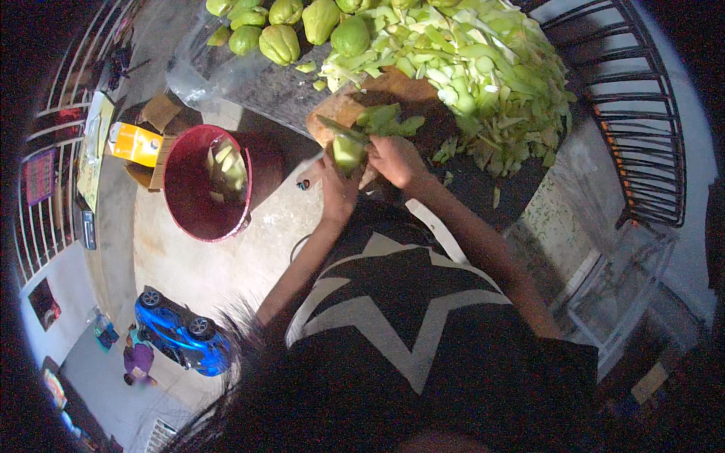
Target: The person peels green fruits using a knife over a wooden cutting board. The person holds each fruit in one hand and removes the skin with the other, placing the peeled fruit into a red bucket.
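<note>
A partly peeled pale green chayote (349, 153) is gripped in my left hand (338, 185), fingers wrapped round its left and lower side. My right hand (396, 161) is closed on a knife (340, 129), whose blade lies across the top of the chayote. Both hands are over the near edge of a brown wooden board (325, 113). Green peel strips (389, 121) lie on the board just beyond my hands. Much of the knife's handle is hidden by my right fingers.
Whole chayotes (279, 44) and a large heap of peelings (483, 68) cover the dark table's (279, 98) far side. Left stands a red bucket (177, 185) holding pale pieces, beside a cardboard box (158, 113). Behind are a blue toy car (181, 332) and a person (138, 360). A metal rack (642, 121) stands right.
</note>
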Demonstrator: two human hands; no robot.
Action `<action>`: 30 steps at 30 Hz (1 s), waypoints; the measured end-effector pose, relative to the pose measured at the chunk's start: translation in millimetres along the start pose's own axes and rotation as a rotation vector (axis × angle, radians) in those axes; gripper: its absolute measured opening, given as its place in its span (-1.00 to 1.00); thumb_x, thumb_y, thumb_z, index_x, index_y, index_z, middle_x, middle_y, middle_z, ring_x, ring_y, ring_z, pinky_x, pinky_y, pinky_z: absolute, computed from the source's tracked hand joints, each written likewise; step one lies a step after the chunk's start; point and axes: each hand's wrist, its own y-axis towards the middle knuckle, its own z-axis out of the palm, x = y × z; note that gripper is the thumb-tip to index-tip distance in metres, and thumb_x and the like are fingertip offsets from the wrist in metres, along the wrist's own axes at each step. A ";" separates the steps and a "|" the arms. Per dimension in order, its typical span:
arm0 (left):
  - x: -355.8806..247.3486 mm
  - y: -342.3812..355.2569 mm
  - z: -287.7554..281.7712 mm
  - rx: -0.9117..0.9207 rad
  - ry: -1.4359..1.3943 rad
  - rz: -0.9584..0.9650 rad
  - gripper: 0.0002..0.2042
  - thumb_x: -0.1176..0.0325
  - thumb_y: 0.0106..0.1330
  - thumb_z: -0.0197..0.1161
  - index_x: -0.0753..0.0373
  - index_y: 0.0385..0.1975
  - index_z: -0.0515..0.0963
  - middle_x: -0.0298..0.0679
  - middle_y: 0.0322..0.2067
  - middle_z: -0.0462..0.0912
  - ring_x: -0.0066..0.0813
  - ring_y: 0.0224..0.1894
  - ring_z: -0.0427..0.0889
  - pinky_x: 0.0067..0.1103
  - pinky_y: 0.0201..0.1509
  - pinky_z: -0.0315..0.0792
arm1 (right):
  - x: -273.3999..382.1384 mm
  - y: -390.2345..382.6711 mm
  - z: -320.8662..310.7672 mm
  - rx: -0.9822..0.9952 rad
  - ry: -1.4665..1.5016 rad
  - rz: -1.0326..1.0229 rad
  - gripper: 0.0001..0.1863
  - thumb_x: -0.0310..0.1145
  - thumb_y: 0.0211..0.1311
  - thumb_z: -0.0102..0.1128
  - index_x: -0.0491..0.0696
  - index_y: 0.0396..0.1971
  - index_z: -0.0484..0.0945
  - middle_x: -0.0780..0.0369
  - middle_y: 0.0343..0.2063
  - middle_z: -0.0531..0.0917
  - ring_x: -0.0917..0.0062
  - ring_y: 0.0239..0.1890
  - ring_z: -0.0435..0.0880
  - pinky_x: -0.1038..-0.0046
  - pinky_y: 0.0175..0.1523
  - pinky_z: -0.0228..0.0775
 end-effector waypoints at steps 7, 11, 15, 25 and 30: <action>-11.9 2.2 -4.8 0.005 -0.269 -0.189 -0.31 0.44 0.09 0.31 0.45 0.18 0.06 0.16 -0.01 0.32 0.02 0.06 0.35 -0.33 0.12 0.28 | 13.6 -33.0 -18.2 0.038 0.020 0.021 -0.80 -0.37 0.05 0.11 -0.15 -0.37 0.38 0.00 -0.54 0.53 0.06 -0.43 0.56 0.17 -0.39 0.37; -11.6 -0.4 -1.5 -0.019 -0.522 -0.156 -0.38 0.51 0.09 0.27 0.39 0.14 0.13 0.02 0.00 0.38 -0.13 0.06 0.38 -0.40 0.10 0.30 | 27.2 -52.8 -19.7 0.023 -0.107 0.009 -0.79 -0.35 0.06 0.12 -0.14 -0.37 0.39 0.01 -0.50 0.54 0.07 -0.40 0.56 0.15 -0.36 0.38; -17.5 -1.8 -8.8 0.032 -0.193 -0.026 -0.47 0.57 0.09 0.22 0.37 0.09 0.19 -0.03 -0.01 0.39 -0.19 0.05 0.39 -0.43 0.11 0.29 | 24.3 -58.3 -16.4 0.011 -0.211 0.024 -0.79 -0.33 0.06 0.12 -0.12 -0.36 0.40 0.02 -0.42 0.56 0.08 -0.35 0.56 0.14 -0.32 0.40; -11.5 0.1 -1.9 0.018 -0.343 -0.229 -0.36 0.51 0.10 0.26 0.40 0.18 0.10 0.09 0.03 0.32 -0.08 0.07 0.38 -0.41 0.14 0.28 | 24.7 -35.0 -18.7 -0.010 -0.044 -0.002 -0.79 -0.33 0.08 0.13 -0.13 -0.35 0.41 0.00 -0.44 0.56 0.11 -0.34 0.57 0.19 -0.31 0.40; -13.1 -2.3 -2.8 0.004 -0.215 -0.174 -0.29 0.46 0.11 0.28 0.39 0.23 0.03 0.12 0.07 0.24 -0.09 0.10 0.36 -0.40 0.15 0.28 | -16.4 -15.9 1.1 0.111 0.086 0.026 -0.77 -0.36 0.06 0.15 -0.17 -0.35 0.40 -0.01 -0.49 0.56 0.11 -0.33 0.57 0.22 -0.29 0.40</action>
